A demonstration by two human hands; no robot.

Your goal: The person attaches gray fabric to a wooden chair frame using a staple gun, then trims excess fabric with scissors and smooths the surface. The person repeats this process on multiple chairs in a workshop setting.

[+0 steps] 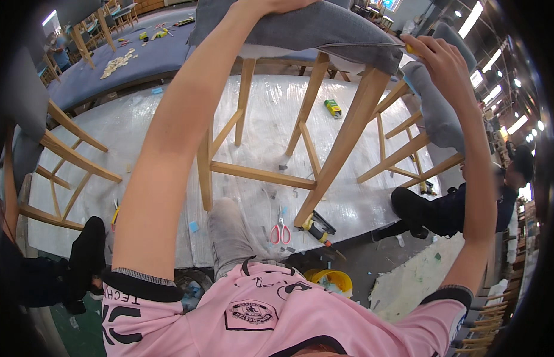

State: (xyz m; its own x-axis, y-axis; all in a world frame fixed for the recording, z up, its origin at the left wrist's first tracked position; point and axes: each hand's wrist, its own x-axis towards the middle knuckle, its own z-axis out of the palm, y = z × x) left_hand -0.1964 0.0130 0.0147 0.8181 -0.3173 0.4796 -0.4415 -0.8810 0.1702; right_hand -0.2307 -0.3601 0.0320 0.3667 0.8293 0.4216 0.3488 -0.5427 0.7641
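A chair with light wooden legs (pixel 342 146) and grey upholstery (pixel 348 37) stands tilted in front of me. My left hand (pixel 280 5) rests against the grey fabric at the top of the view, its fingers mostly cut off by the edge. In my right hand (pixel 436 52), closed at the chair's right corner, is the yellow handle of a thin-shafted tool (pixel 372 44). Its long metal shaft lies along the lower edge of the fabric, pointing left. Where the tip meets the cloth is hard to make out.
Red-handled scissors (pixel 281 232) and a yellow-black tool (pixel 315 229) lie on the plastic-wrapped table (pixel 253 220). A small green-yellow box (pixel 333 107) lies farther back. Other chairs (pixel 80 146) stand at both sides, with people seated nearby. A yellow bucket (pixel 341 278) stands below.
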